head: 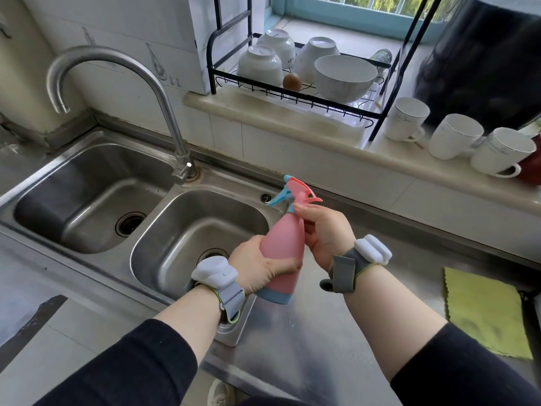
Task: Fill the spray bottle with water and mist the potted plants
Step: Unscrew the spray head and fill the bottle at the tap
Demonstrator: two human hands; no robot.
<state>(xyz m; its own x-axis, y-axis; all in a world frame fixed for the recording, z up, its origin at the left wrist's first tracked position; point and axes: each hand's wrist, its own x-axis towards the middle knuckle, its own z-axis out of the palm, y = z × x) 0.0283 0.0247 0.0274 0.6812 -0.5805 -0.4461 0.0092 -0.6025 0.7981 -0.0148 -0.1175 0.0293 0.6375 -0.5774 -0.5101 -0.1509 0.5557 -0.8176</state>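
Both hands on pink spray bottle (282, 250) over sink (187, 227).
L hand (260, 269) grip clenched on body; R hand (323, 232) grip grasps neck, tap (117, 83) at 10 o'clock.

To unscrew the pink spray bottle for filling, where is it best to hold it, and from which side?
Probably as shown: the left hand wraps the wide lower body of the spray bottle from the left, where it is thickest and steady. The right hand comes from the right onto the narrow neck under the trigger head, small enough to twist.
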